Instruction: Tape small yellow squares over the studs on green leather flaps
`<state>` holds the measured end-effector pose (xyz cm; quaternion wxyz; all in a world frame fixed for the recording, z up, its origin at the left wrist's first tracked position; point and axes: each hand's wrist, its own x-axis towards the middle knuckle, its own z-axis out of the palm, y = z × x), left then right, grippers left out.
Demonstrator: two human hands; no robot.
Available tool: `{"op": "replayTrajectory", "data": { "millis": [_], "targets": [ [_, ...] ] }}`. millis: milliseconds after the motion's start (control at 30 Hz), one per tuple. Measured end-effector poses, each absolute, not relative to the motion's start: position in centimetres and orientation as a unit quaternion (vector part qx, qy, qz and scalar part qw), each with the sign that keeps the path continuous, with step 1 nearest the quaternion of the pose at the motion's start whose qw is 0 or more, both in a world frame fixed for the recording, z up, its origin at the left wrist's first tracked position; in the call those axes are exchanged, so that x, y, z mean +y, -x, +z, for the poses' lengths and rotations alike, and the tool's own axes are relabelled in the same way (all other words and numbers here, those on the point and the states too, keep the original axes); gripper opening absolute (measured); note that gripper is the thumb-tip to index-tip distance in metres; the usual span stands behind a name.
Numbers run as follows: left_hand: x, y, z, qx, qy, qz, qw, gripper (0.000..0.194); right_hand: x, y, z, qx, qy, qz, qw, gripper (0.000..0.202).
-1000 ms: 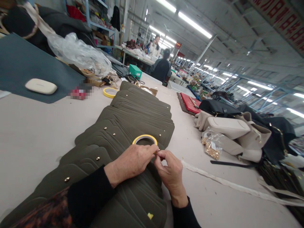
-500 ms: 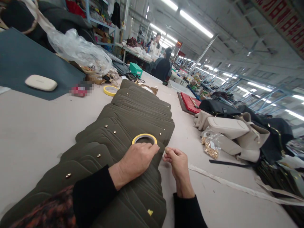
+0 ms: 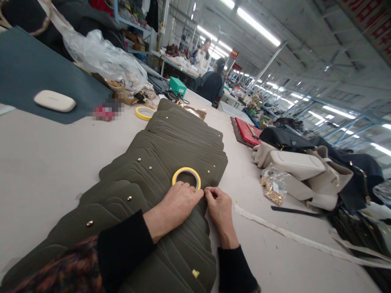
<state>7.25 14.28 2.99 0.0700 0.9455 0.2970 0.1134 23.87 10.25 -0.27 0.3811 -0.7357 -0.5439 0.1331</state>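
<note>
Head view: the left hand [image 3: 174, 205] grips the near edge of a roll of yellow tape [image 3: 186, 169], held over overlapping olive panels [image 3: 180, 142] on the bench [image 3: 256, 250]. Beside its fingertips, the right hand [image 3: 220, 209] has thumb and finger pressed together in a pinch; I cannot make out whether anything lies between them.

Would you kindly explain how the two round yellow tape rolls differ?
The nearer yellow tape roll is in the left hand, whereas the farther yellow tape roll lies on the pale table. The nearer roll is tilted up; the farther roll lies flat. Both are yellow-edged rings.
</note>
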Motion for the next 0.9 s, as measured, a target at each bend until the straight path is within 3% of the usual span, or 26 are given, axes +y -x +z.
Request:
{"op": "replayTrajectory", "data": {
  "millis": [167, 267, 367, 467, 633, 900],
  "targets": [
    [14.2, -7.1, 2.9, 0.292, -0.946, 0.127, 0.065, 0.012, 10.1, -24.0, 0.0, -0.577, 0.754, 0.066, 0.306, 0.025],
    [14.3, -7.1, 2.8, 0.289, -0.945, 0.138, 0.06, 0.012, 9.5, -24.7, 0.3, -0.569, 0.755, 0.024, 0.325, 0.037],
    [14.4, -7.1, 2.6, 0.293, -0.944, 0.145, 0.054, 0.013, 8.9, -25.1, 0.6, -0.614, 0.701, -0.01, 0.364, 0.02],
    [14.6, -7.1, 2.5, 0.293, -0.943, 0.151, 0.047, 0.014, 8.7, -24.8, 0.4, -0.69, 0.648, -0.027, 0.32, 0.017],
    [14.6, -6.9, 2.5, 0.29, -0.943, 0.158, 0.04, 0.016, 9.5, -23.8, -0.3, -0.689, 0.674, -0.015, 0.265, 0.022],
    [14.3, -6.6, 2.9, 0.289, -0.939, 0.184, 0.039, 0.015, 10.9, -23.9, 0.4, -0.563, 0.762, 0.118, 0.297, 0.021]
  ]
}}
